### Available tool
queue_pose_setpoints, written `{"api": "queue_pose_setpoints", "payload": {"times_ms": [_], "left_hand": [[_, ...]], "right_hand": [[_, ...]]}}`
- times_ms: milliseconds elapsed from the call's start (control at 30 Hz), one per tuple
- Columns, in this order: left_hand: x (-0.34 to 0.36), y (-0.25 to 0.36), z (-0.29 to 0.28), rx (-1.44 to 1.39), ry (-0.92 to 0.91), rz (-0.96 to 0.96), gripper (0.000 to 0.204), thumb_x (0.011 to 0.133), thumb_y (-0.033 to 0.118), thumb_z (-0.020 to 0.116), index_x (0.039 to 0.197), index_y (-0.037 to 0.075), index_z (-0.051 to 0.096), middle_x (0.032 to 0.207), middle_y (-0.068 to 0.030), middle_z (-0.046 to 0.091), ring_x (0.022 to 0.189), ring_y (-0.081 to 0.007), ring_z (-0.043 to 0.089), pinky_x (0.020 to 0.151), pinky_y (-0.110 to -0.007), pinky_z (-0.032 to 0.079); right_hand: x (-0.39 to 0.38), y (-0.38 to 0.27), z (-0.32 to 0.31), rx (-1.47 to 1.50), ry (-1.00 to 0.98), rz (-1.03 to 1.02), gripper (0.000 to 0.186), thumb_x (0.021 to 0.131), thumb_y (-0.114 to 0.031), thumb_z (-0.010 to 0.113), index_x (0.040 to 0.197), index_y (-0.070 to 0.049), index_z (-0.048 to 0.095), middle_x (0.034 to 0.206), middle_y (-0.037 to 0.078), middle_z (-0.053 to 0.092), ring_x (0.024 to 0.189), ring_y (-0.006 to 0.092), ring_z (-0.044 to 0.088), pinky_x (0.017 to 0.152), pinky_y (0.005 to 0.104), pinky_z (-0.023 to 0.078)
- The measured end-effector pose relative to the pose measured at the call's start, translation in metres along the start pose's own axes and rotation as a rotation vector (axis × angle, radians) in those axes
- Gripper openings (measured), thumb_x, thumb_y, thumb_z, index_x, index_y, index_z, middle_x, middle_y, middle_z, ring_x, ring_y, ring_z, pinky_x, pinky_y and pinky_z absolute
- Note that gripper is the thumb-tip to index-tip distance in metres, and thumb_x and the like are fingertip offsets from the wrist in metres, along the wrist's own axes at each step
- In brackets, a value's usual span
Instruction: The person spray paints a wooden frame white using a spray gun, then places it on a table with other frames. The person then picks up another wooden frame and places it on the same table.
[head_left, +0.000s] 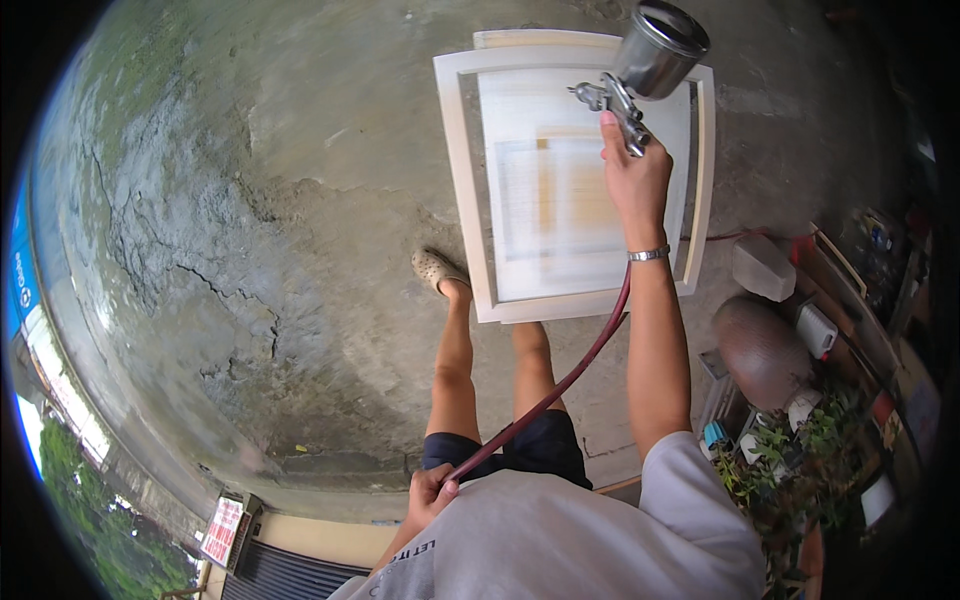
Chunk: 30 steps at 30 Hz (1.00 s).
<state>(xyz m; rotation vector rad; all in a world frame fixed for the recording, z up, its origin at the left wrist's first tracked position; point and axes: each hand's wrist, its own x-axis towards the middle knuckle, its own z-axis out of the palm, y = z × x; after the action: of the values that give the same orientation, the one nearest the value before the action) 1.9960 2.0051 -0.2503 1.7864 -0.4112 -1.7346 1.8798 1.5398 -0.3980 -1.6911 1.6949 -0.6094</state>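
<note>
My right hand (637, 178) is wrapped round the handle of a metal spray gun (622, 105), held over the upper right of a white frame. A shiny silver paint cup (662, 50) sits on top of the gun. From its handle a dark red air hose (560, 390) curves down past my right wrist to my waist. There my left hand (430, 498) is closed round the hose. Below the gun lies the white-painted frame (455, 170), with a white panel (510, 200) inside it. Tan patches show through the white on the panel's middle.
Cracked concrete floor (330, 230) spreads to the left. My foot in a beige clog (437, 268) stands beside the frame. At the right are a clear plastic container (763, 268), a large brown rounded pot (765, 350), potted plants (800, 460) and wood scraps. A sign (225, 530) stands at lower left.
</note>
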Motion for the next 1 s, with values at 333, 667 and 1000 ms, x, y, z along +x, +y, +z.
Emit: {"api": "queue_pose_setpoints", "payload": {"times_ms": [333,667,1000], "left_hand": [[0.052,0.074,0.065,0.134,-0.146,-0.035,0.052,0.093,0.045,0.063,0.070,0.001,0.048,0.055,-0.0057,0.037,0.052,-0.0158,0.036,0.049,-0.034,0.032],[0.091,0.097,0.127,0.193,-0.275,-0.004,0.043,0.092,0.035,0.066,0.075,-0.001,0.050,0.054,-0.0146,0.045,0.048,-0.0281,0.048,0.050,-0.038,0.038],[0.089,0.086,0.123,0.280,-0.232,-0.027,0.039,0.092,0.031,0.068,0.075,-0.001,0.054,0.055,-0.0169,0.046,0.049,-0.0304,0.048,0.052,-0.040,0.039]], "right_hand": [[0.062,0.097,-0.096,-0.006,0.216,0.143,0.063,0.092,-0.052,0.067,0.062,0.004,0.064,0.045,0.007,0.053,0.036,0.0174,0.051,0.038,0.0334,0.041],[0.120,0.145,-0.192,-0.093,0.392,0.274,0.063,0.092,-0.054,0.064,0.069,0.005,0.067,0.054,0.009,0.061,0.037,0.0183,0.054,0.037,0.0337,0.040],[0.119,0.124,-0.170,-0.067,0.177,0.210,0.069,0.091,-0.059,0.063,0.061,0.003,0.068,0.044,0.008,0.056,0.037,0.0194,0.057,0.039,0.0321,0.044]]}}
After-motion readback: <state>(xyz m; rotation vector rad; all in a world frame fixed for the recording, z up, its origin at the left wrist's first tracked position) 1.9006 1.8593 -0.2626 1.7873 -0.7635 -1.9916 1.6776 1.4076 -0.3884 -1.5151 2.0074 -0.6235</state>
